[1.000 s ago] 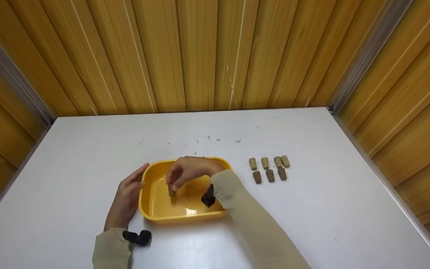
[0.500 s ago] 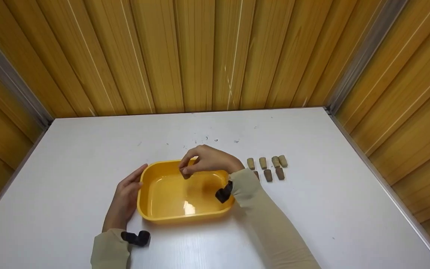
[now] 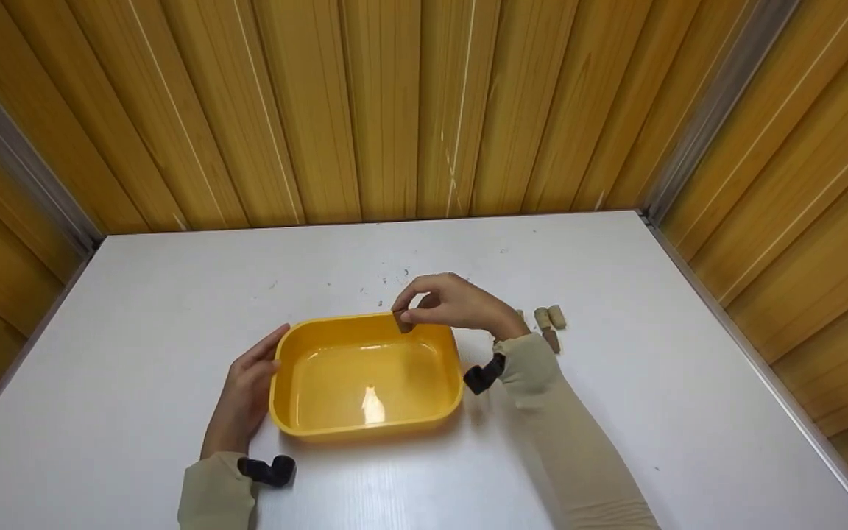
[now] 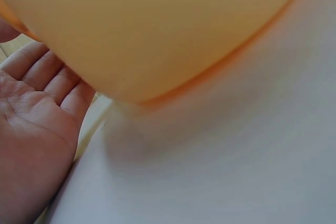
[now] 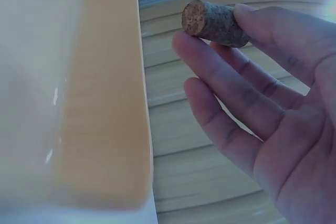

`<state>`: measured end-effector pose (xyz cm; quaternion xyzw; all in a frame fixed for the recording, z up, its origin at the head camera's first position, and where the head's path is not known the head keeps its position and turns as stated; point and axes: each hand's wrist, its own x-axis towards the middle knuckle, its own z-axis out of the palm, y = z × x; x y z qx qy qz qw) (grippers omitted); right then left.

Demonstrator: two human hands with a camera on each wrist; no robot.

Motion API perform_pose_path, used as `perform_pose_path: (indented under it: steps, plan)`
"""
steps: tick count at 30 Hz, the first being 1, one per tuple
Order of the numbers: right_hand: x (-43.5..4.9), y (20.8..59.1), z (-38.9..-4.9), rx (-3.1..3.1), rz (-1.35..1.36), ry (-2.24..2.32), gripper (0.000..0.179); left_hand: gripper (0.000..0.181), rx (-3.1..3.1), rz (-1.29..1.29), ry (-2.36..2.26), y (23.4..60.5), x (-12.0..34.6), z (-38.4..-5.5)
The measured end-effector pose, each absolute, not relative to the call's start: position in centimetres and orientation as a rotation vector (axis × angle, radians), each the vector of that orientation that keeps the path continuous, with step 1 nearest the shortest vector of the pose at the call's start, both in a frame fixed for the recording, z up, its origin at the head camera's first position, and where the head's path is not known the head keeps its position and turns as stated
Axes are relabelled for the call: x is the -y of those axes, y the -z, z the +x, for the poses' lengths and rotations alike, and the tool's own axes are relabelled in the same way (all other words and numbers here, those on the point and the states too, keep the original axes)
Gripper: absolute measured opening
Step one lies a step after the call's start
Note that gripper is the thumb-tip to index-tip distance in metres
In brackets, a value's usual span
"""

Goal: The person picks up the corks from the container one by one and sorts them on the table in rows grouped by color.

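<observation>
A yellow plastic tub (image 3: 343,379) stands on the white table. My left hand (image 3: 244,386) rests against its left outer wall, with fairly straight fingers; in the left wrist view the palm faces the tub and the fingertips are hidden behind it. Over the tub's far rim, toward the right, my right hand (image 3: 453,300) pinches a brown cork stopper (image 3: 402,322) between thumb and fingers. Up close in the right wrist view, the stopper (image 5: 218,23) lies on its side with a speckled end showing, beside the tub wall (image 5: 115,103).
To the right of the tub lie light cork stoppers (image 3: 556,316) and a brown one (image 3: 552,341), partly hidden by my right wrist and sleeve (image 3: 564,412). A wood-patterned wall (image 3: 387,110) rises behind the table (image 3: 196,287).
My right hand has lifted the brown cork stopper from inside the tub and carried it rightward and away, to the far rim. The left hand keeps its place on the tub.
</observation>
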<state>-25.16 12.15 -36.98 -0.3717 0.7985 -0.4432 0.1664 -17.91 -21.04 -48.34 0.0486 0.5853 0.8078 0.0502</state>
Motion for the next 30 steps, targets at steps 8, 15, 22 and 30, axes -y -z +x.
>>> perform_pose_path:
  steps: [8, 15, 22, 30]
  plan:
    - [-16.1, 37.9, -25.2, -2.306, -1.067, 1.373, 0.02, 0.058, -1.802, 0.149, -2.456, 48.3, 21.1, -17.7]
    - [-19.5, 38.2, -24.7, -2.413, -0.959, 1.381, 0.021, 0.056, -1.771, 0.161, -2.474, 48.4, 21.1, -17.6]
    - [-23.6, 39.5, -24.6, -2.558, -0.789, 1.323, 0.027, 0.056, -1.787, 0.149, -2.45, 48.3, 21.1, -17.7]
    - [-27.3, 40.8, -24.1, -2.553, -0.641, 1.385, 0.032, 0.055, -1.803, 0.129, -2.43, 48.2, 21.0, -17.8]
